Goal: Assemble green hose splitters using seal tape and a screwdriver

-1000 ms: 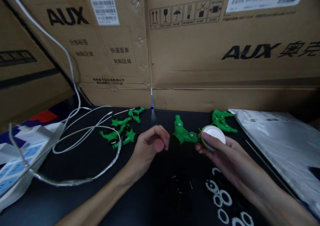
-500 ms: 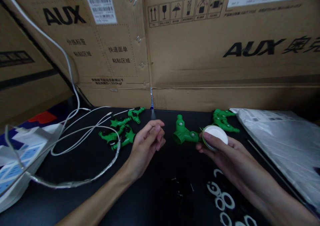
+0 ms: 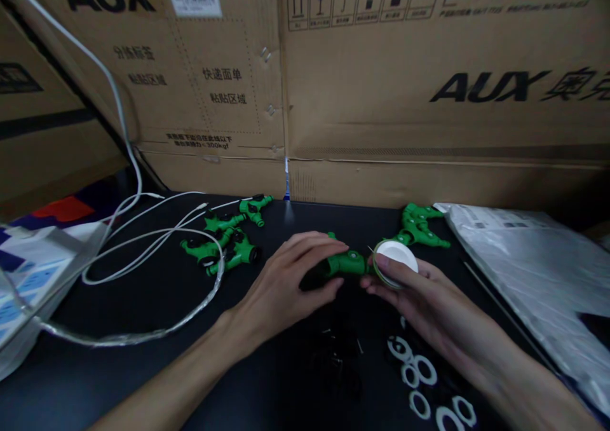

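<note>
A green Y-shaped hose connector [image 3: 351, 262] is in the middle, partly hidden by my left hand [image 3: 298, 272]. That hand is curved around its left side, with thumb and fingers apart; whether they touch it I cannot tell. My right hand [image 3: 410, 291] grips a round, white-faced piece with a yellow-green rim [image 3: 396, 260], thumb on its face. A thin strand sticks out at its left edge. The connector's right end comes close to my right fingertips. Below my right hand, several white rings [image 3: 424, 370] lie on the black table [image 3: 267, 380].
More green connectors [image 3: 238, 253] lie at the left, others [image 3: 419, 224] at the back right. Small dark parts [image 3: 337, 355] sit front centre. White cables [image 3: 157, 339] loop near a power strip [image 3: 42, 278]. A plastic-wrapped package [image 3: 528, 272] lies right; cardboard boxes [image 3: 362, 119] stand behind.
My left hand has moved right and opened from a loose curl, reaching around the connector. My right hand still grips the round white-faced piece. The view has shifted slightly.
</note>
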The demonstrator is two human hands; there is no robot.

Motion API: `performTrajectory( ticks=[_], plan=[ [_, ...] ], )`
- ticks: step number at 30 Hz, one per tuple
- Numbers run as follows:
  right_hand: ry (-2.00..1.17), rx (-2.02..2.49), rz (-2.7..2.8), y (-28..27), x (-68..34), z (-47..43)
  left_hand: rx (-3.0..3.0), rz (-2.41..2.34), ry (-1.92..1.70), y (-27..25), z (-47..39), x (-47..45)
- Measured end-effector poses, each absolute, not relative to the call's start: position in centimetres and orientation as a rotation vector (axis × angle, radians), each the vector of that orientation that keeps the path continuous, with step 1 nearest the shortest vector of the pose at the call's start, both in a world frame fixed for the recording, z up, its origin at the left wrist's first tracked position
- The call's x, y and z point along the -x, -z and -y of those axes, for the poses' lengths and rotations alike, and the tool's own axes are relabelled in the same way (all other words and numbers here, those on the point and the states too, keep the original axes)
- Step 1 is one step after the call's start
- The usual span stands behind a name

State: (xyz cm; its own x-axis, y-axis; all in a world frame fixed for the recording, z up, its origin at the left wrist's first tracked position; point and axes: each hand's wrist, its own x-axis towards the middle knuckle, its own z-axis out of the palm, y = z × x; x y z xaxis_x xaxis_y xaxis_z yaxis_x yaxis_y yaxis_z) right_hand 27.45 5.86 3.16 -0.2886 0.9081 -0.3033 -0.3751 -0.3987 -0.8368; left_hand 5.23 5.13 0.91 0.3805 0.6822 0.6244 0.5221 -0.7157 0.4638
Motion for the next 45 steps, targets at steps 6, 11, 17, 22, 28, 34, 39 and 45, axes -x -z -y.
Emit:
performTrajectory(
  ticks=[6, 11, 17, 22, 28, 34, 39, 45],
  plan=[
    [-1.937, 0.994, 0.816, -3.7, -27.6, -5.4, -2.43, -1.068, -1.129, 0.2, -5.5, -4.6],
    [-1.828, 1.049, 0.922, -4.2, -28.2, -5.6, -2.301, -1.177, -1.134, -0.5, -5.2, -4.8],
    [-1.349, 1.242, 1.363, -3.7, -28.5, -5.7, -1.783, -1.316, -1.11, -1.1, -4.5, -5.8],
    [-1.232, 1.263, 1.564, -3.8, -28.5, -5.6, -1.344, -1.186, -1.083, -1.5, -4.4, -6.6],
    [-1.119, 1.229, 1.686, -4.8, -28.0, -5.5, -1.248, -1.125, -1.035, -2.1, -4.1, -7.1],
    [-1.11, 1.253, 1.668, -4.7, -27.9, -5.1, -1.329, -1.158, -1.082, -2.2, -3.6, -7.5],
    [-1.188, 1.23, 1.66, -4.8, -27.8, -5.0, -1.357, -1.134, -1.074, -1.8, -3.5, -7.5],
    [-1.189, 1.256, 1.662, -4.7, -28.0, -4.8, -1.367, -1.134, -1.1, -1.9, -3.1, -7.5]
  ],
)
